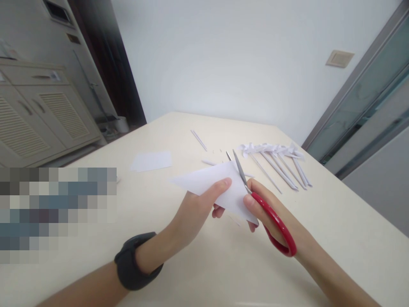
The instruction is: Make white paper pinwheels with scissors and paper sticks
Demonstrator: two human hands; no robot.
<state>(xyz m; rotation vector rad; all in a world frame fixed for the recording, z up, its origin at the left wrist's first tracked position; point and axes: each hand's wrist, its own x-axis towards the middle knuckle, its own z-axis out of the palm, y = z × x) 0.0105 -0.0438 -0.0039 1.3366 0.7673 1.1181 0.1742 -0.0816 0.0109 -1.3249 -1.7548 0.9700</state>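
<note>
left hand point(194, 209) pinches folded white paper point(214, 185) | right hand point(265, 209) grips red scissors point(271, 217) | blades parted at paper's right edge, pointing away from the person

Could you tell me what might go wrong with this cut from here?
The left hand pinches the white paper close to the open blades of the red-handled scissors held in the right hand; its thumb could be nicked. The paper is held in the air and could flex, skewing the cut.

Head-worn view, looking forward and down, close over table point(335, 238)
</note>
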